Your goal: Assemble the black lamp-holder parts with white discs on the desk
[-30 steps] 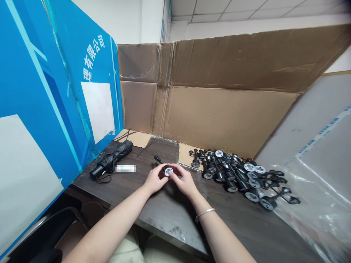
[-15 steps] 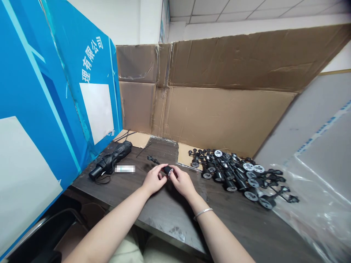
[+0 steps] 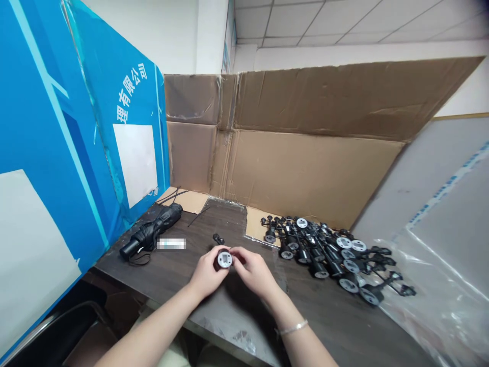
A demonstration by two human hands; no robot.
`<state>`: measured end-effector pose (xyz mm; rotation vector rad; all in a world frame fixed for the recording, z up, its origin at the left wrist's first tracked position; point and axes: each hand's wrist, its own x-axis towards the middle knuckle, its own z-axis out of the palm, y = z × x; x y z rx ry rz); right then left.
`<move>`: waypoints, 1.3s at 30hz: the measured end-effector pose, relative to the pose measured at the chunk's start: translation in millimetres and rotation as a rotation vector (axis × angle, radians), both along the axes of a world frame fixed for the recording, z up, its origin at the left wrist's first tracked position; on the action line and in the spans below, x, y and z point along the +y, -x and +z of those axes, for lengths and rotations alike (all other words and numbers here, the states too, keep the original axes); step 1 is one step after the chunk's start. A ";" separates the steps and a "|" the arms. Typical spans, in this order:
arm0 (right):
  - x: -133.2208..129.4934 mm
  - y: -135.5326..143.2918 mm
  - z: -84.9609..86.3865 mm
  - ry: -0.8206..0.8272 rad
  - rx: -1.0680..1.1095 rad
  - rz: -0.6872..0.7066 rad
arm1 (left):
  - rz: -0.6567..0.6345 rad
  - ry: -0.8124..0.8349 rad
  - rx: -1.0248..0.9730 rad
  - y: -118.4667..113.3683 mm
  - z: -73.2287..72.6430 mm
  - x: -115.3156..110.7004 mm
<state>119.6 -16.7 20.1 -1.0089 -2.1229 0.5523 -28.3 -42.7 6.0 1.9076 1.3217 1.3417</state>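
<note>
Between my hands is a black cylindrical part with a light grey round end plate (image 3: 225, 259), which has small openings and faces me. A thin stem with a small black forked head (image 3: 218, 239) sticks out beyond it. My left hand (image 3: 208, 272) is wrapped round the cylinder's left side, thumb below and fingers above. At its right side my right hand (image 3: 250, 267) has its fingertips closed against the rim; whether they pinch anything small is hidden. Both hands are just above the dark table (image 3: 168, 278).
A pile of similar black parts with grey round ends (image 3: 319, 255) lies on the right. A folded black umbrella (image 3: 153, 232) rests on the left, with thin black strips (image 3: 198, 216) behind. Cardboard (image 3: 305, 168) and a blue panel (image 3: 87, 127) wall the table; plastic sheeting (image 3: 431, 290) hangs at right.
The cylinder has been turned so its grey end plate faces me, and has shifted slightly left and nearer. My left hand wraps it more fully. The view has tilted up slightly.
</note>
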 end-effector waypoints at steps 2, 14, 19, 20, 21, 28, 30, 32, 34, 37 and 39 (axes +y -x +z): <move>-20.8 -1.4 7.4 -0.019 0.024 0.060 | -0.004 -0.011 0.000 3.8 6.7 -22.0; -113.4 -2.3 20.9 -0.328 0.065 0.224 | 0.009 0.056 -0.294 2.4 -34.3 -138.6; -116.4 1.8 17.6 -0.409 0.153 0.215 | -0.005 0.183 -0.417 -2.7 -37.4 -146.4; -116.6 2.2 17.2 -0.431 0.161 0.225 | 0.000 0.189 -0.424 -2.8 -35.5 -145.8; -116.8 2.7 16.9 -0.449 0.163 0.234 | 0.009 0.191 -0.425 -2.8 -33.6 -145.1; -119.5 5.9 14.0 -0.504 0.154 0.230 | 0.095 0.073 -0.263 7.7 -28.5 -139.5; -120.8 5.4 13.0 -0.485 0.155 0.237 | 0.091 -0.001 -0.141 14.0 -25.4 -137.3; -121.9 4.5 11.6 -0.456 0.144 0.254 | 0.061 -0.050 -0.036 19.5 -19.8 -135.3; -122.7 3.9 9.5 -0.419 0.129 0.278 | 0.026 -0.073 0.028 23.0 -11.9 -134.1; -123.5 3.7 5.7 -0.378 0.138 0.318 | 0.015 -0.121 0.107 25.7 1.1 -133.4; -124.1 3.6 3.9 -0.358 0.176 0.301 | 0.009 -0.158 0.181 27.1 8.6 -133.4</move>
